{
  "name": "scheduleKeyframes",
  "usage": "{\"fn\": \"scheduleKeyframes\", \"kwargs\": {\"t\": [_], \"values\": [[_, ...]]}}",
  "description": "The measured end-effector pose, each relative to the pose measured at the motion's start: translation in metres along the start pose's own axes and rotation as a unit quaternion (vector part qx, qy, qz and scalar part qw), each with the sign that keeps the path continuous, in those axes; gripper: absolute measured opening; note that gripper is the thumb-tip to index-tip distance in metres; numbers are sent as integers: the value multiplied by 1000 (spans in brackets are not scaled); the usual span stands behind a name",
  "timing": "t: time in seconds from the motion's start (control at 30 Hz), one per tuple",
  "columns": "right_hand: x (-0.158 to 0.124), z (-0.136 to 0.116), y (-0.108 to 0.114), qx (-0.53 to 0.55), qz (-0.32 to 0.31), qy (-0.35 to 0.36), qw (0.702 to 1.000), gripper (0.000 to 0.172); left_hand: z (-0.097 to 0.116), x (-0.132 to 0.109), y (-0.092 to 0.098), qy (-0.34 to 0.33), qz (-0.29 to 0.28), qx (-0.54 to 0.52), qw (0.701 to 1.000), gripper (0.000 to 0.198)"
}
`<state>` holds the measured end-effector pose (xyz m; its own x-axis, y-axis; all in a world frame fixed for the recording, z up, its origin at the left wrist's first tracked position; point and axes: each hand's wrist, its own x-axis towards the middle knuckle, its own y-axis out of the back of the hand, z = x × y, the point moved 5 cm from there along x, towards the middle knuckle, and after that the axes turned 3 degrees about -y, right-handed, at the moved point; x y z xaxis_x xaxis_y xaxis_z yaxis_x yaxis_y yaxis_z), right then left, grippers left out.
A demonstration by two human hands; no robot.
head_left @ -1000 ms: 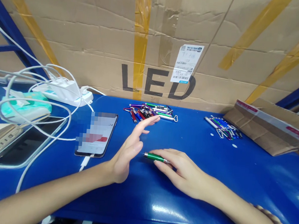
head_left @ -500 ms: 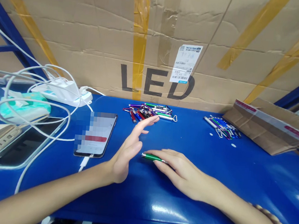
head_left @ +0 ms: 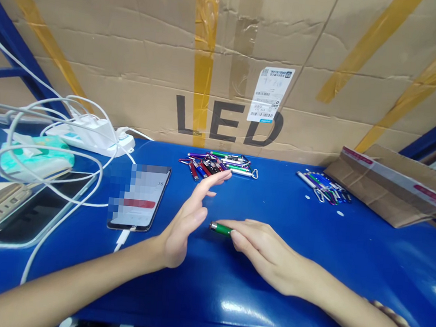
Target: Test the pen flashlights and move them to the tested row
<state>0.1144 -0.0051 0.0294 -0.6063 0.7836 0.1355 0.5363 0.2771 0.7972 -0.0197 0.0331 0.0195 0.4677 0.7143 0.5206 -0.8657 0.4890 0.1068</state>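
your right hand (head_left: pixel 271 252) clamps thumb and fingers on the green flashlight (head_left: pixel 220 228), right of the phone (head_left: pixel 149 190); your left hand (head_left: pixel 185 225), between them, is empty, thumb and fingers apart. a loosened pinch could let something so round slip and roll.

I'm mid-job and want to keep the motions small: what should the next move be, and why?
I'd probably ease the green tube slightly toward the left hand. The right hand grips the tube between thumb and fingers, its metal end facing the left hand, which is open and holds nothing; a gap shows between the two.
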Motion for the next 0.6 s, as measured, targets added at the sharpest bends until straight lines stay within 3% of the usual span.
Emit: {"fn": "scheduleKeyframes", "kwargs": {"t": [0.23, 0.37, 0.6], "values": [[6, 19, 3, 45, 11, -64, 997, 35, 1, -1, 0, 12, 10, 10, 1000, 55], [10, 44, 10, -35, 32, -135, 990, 31, 2, -1, 0, 41, 16, 29, 999, 55], [-4, 120, 60, -237, 155, -362, 888, 25, -6, 3, 1, 175, 50, 122, 976, 44]]}}
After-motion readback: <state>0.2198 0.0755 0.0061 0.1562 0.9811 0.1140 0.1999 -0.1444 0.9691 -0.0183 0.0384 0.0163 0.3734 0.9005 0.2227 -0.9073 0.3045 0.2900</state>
